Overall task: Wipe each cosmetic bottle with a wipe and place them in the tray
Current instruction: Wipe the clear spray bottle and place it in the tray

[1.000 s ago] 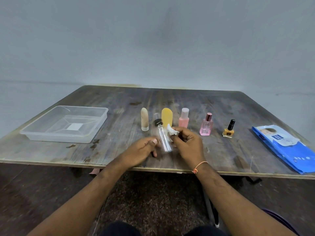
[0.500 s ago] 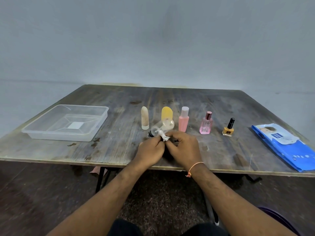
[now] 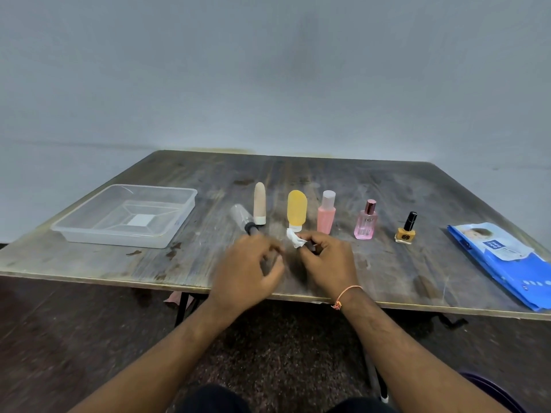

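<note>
My left hand (image 3: 247,272) grips a clear bottle (image 3: 241,217) by its black-capped end; the bottle points away to the upper left, above the table. The hand is motion-blurred. My right hand (image 3: 326,263) pinches a small crumpled white wipe (image 3: 293,238) just right of the bottle, not touching it. Behind the hands stands a row: a beige tube (image 3: 259,204), a yellow tube (image 3: 296,208), a pink bottle (image 3: 326,217), a pink perfume bottle (image 3: 365,225) and a yellow nail polish (image 3: 405,231). The clear plastic tray (image 3: 179,219) sits at the left with nothing in it.
A blue pack of wipes (image 3: 504,263) lies at the table's right edge. The worn wooden table (image 3: 387,189) ends just before my wrists. Dark floor shows below.
The hands have drawn apart. The clear bottle has swung to the left in my left hand, and the wipe has come off it, staying in my right hand.
</note>
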Demonstrator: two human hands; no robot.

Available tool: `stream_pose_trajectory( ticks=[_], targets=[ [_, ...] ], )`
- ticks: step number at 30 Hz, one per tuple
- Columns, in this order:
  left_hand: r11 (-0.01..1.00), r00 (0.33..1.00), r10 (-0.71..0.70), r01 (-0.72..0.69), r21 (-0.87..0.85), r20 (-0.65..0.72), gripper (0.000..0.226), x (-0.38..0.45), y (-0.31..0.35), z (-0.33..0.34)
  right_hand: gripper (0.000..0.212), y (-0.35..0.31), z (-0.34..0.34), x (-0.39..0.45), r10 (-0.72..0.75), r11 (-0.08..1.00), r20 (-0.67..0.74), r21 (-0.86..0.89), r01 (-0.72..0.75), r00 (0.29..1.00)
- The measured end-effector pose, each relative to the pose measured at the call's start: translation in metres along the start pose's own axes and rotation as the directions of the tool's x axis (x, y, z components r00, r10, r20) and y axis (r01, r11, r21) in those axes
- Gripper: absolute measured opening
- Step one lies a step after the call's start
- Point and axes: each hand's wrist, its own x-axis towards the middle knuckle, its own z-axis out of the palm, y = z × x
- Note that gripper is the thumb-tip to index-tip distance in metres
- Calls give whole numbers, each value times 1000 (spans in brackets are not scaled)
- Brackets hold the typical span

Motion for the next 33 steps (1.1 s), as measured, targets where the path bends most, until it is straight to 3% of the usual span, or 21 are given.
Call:
stream_pose_trajectory(
  ticks=[3,5,9,12,14,16,22,30,33],
  targets=[
    [990,968,-127,111,-84,-216,45,12,-20,-16,8,-2,1,-1,-1,999,6,45,1,1000],
    [985,964,-171,173,-9,-205,66,26,-44,-23,12,-3,1,-2,-6,998,10,55,5,1000],
    [954,984,-132,94,285,116,99,68,-83,-40,15,-3,2,-2,-11,998,21,66,9,1000],
    [882,891,-104,-123,455,443,115,101,-99,-52,7,-4,1,-1,11,998,18,57,-12,1000],
    [847,807,-145,-198,494,572,111,116,-103,-57,12,-3,1,0,21,998,17,54,-22,1000],
    [867,761,-223,-131,481,610,102,124,-108,-59,15,-3,0,0,16,999,23,48,-18,1000],
    [898,786,-260,-16,440,560,63,123,-127,-69,7,-2,1,3,23,999,33,34,-24,999],
    [755,730,-283,-230,614,622,74,117,-122,-99,2,-5,0,1,36,996,37,81,-39,999],
    [717,728,-252,-302,628,637,63,112,-122,-97,2,-7,-1,0,47,994,38,93,-50,998]
  ],
)
